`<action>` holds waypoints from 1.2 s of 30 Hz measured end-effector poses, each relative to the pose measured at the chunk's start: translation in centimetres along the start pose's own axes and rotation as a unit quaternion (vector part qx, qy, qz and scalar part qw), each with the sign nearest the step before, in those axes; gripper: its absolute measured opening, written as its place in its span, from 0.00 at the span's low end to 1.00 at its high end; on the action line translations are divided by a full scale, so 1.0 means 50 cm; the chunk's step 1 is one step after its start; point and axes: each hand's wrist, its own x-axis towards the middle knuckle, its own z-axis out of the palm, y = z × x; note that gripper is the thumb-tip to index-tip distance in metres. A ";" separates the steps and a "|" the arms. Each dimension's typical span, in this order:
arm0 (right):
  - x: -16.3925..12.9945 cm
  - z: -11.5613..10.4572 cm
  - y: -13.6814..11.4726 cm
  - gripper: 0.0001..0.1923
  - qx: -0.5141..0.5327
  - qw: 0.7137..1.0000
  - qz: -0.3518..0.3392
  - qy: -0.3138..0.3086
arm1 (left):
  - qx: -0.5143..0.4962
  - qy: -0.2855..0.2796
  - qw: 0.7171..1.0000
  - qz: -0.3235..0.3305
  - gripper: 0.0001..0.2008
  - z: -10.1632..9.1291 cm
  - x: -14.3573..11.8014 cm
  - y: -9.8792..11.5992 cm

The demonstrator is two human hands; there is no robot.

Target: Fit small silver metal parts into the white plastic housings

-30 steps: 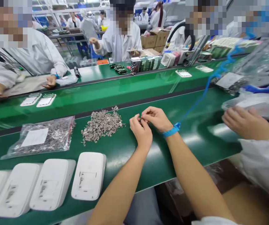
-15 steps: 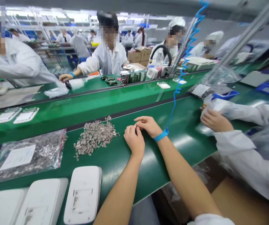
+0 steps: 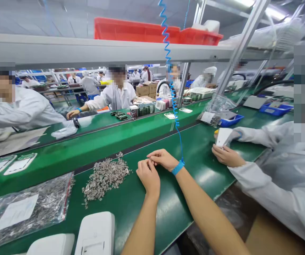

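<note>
Where the two hands meet on the green counter (image 3: 168, 212), the left hand (image 3: 149, 177) and the right hand (image 3: 163, 159) touch at the fingertips, just right of the loose pile of small metal parts (image 3: 105, 175). Both sets of fingers are curled nearly closed in a pinch; whether a part sits between them cannot be told (the fingers hide the gap). Judged by look, each part is tiny, light, stiff and smooth, so it probably slips and scatters easily; a fingertip pinch across its flat sides likely suits it best. A sealed bag of the same parts (image 3: 27, 209) lies well left of the pile, and white housings (image 3: 95, 233) lie at the near edge. A blue wrist strap (image 3: 178, 167) circles the right wrist. A co-worker's hand (image 3: 227, 156) holds a white housing nearby.
</note>
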 end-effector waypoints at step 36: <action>-0.012 -0.016 -0.025 0.15 -0.179 0.980 -0.048 -0.072 | 0.028 -0.147 0.982 -0.114 0.09 -0.012 0.025 0.014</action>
